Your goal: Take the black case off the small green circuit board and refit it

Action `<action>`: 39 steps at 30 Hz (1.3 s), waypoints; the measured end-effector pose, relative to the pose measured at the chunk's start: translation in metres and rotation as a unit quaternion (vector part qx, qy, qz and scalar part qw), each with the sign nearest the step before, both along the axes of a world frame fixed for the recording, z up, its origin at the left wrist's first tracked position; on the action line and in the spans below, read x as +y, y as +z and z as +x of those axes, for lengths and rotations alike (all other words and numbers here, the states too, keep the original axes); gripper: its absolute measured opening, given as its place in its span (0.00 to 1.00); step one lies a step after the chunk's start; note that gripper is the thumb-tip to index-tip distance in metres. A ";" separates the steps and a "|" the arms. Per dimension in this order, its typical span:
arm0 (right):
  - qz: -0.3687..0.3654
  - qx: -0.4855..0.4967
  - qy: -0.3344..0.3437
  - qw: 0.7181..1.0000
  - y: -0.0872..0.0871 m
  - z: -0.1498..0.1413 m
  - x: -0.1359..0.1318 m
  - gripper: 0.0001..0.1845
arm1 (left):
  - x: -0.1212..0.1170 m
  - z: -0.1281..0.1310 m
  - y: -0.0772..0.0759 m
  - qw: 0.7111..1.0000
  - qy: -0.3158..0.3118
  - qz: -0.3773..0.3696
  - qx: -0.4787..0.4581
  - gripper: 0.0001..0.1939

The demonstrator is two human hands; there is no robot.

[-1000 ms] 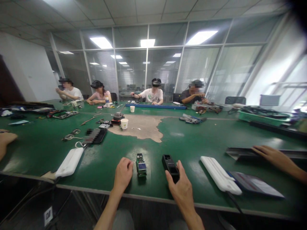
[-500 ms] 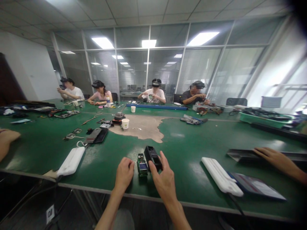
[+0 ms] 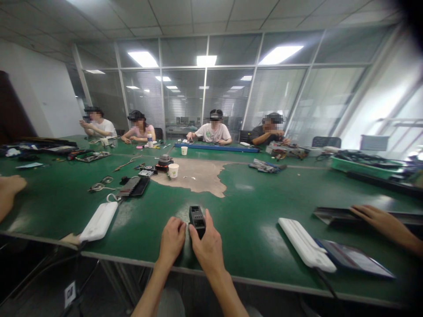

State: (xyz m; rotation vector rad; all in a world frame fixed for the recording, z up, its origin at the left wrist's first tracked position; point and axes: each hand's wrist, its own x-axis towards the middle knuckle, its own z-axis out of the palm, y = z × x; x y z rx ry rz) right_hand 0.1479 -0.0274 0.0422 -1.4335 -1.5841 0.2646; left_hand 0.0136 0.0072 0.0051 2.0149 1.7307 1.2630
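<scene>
Our right grip (image 3: 207, 240) is closed around a black casing (image 3: 197, 221), with the thumb along its left side and the fingers along its right side. The casing lies directly forward of the palm, so the wrist stays behind it and not across it. Its long axis runs away from us, almost straight, with the far end leaning a little to the left. The face with the openings looks upward; what is under the casing we cannot see, nor whether it touches the desk (image 3: 251, 251).

Our left grip (image 3: 172, 237) is just beside the casing, on its left, with the fingers curled inward. We cannot tell if these fingers hold something or touch the casing's side. The right hand is the nearer one, because it already has the casing.

Farther out, a white device (image 3: 99, 221) lies to the left and another white unit (image 3: 306, 244) to the right, both well apart from our hands. Beyond the casing there is a brown patch (image 3: 205, 178) with a paper cup (image 3: 173, 171) at its left part. At the far right, another person's hand (image 3: 370, 215) rests on a dark metal strip (image 3: 330, 214).
</scene>
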 end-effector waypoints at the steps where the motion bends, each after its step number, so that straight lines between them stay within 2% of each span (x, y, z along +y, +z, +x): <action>1: -0.001 -0.005 0.000 1.000 -0.001 0.000 0.000 0.37 | 0.000 0.000 0.000 1.000 -0.001 0.000 0.000 0.12; 10: -0.011 -0.049 -0.003 0.999 -0.026 0.001 -0.006 0.40 | -0.001 -0.001 0.002 1.000 -0.006 -0.004 0.007 0.13; 17: 0.057 -0.030 0.014 0.998 -0.028 0.000 -0.003 0.39 | 0.001 -0.001 0.000 1.000 -0.005 -0.004 0.003 0.14; 25: 0.031 -0.006 0.013 0.999 -0.033 -0.005 -0.002 0.35 | 0.001 -0.001 0.000 1.000 -0.003 -0.004 0.006 0.13; 29: 0.019 0.021 0.015 0.999 -0.023 -0.004 -0.003 0.34 | 0.001 0.000 0.001 1.000 -0.001 -0.005 0.007 0.12; 33: 0.031 0.064 0.007 0.997 0.002 0.002 -0.005 0.36 | -0.001 0.000 0.002 1.000 0.001 -0.004 0.010 0.12; 36: 0.043 0.086 -0.023 0.995 0.017 0.017 -0.005 0.38 | -0.002 0.000 0.002 1.000 0.000 0.001 0.009 0.13; 39: 0.041 0.091 -0.065 0.993 0.018 0.042 -0.003 0.39 | -0.001 0.000 0.001 1.000 -0.001 0.002 0.004 0.13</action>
